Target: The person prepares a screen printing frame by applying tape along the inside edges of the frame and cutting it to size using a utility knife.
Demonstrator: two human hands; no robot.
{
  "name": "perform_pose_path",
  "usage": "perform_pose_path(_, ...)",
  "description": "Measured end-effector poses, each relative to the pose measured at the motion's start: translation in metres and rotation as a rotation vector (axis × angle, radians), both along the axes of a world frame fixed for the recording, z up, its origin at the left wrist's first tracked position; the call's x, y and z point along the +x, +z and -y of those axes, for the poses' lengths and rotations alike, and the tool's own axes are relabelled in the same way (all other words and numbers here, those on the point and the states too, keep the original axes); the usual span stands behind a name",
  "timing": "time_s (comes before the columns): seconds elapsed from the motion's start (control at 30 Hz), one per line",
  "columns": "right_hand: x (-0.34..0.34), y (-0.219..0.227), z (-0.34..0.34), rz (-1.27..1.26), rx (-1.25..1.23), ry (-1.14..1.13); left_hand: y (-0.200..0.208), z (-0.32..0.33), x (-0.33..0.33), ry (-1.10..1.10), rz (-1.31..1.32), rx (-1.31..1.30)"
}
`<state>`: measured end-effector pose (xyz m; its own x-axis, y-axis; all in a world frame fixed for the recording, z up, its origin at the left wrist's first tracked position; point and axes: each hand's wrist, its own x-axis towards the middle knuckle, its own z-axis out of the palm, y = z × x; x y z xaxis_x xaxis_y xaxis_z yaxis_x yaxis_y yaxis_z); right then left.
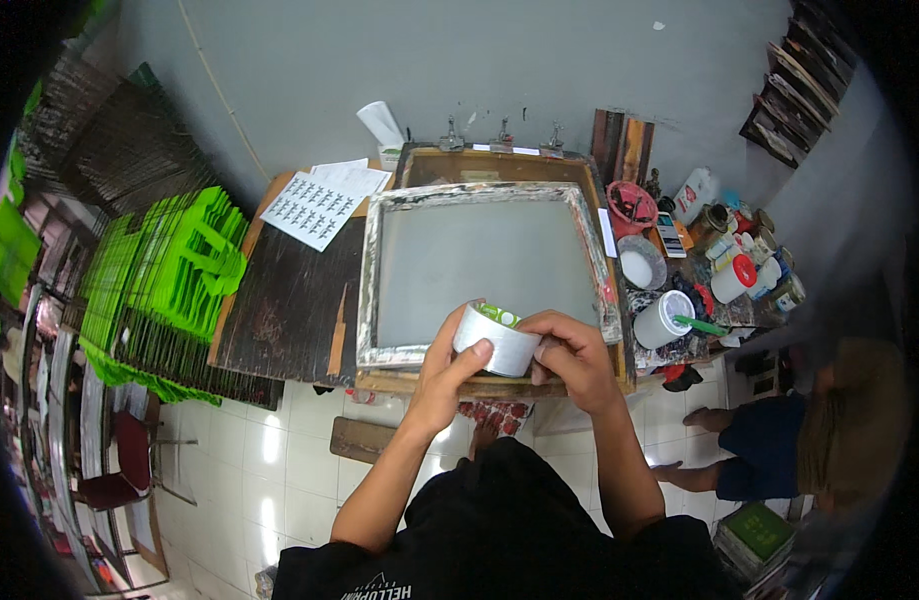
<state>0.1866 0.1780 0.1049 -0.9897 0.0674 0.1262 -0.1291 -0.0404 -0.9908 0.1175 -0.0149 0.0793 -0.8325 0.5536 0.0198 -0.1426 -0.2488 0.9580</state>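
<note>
The left hand [441, 378] curls round a silvery tape roll [509, 350], thumb across its near face; the right hand [582, 366] pinches its right edge, though whether it grips a loose end I cannot tell. The roll sits between both, opening upward. Just beyond lies the framed screen [484, 245], long axis left to right, on the surface [289, 300].

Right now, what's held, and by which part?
A round silvery-white tape roll: left hand grips its left side; right hand touches its right edge.
</note>
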Motion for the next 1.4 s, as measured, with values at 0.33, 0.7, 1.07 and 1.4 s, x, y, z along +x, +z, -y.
perform_pose_path(0.33, -0.056, -0.019, -0.033, 0.054, 0.062, 0.009, -0.017, -0.035, -0.049, -0.035, 0.200, 0.204)
perform_pose_path(0.7, -0.082, -0.026, -0.019, 0.075, 0.125, -0.014, -0.040, -0.030, -0.084, 0.054, 0.151, 0.197)
perform_pose_path(1.07, -0.074, -0.035, -0.048, 0.275, -0.220, 0.211, -0.023, -0.012, -0.100, -0.221, -0.332, -0.185)
perform_pose_path(1.4, -0.058, -0.060, -0.083, 0.317, -0.321, 0.265, -0.037, -0.037, -0.068, -0.229, 0.086, -0.166)
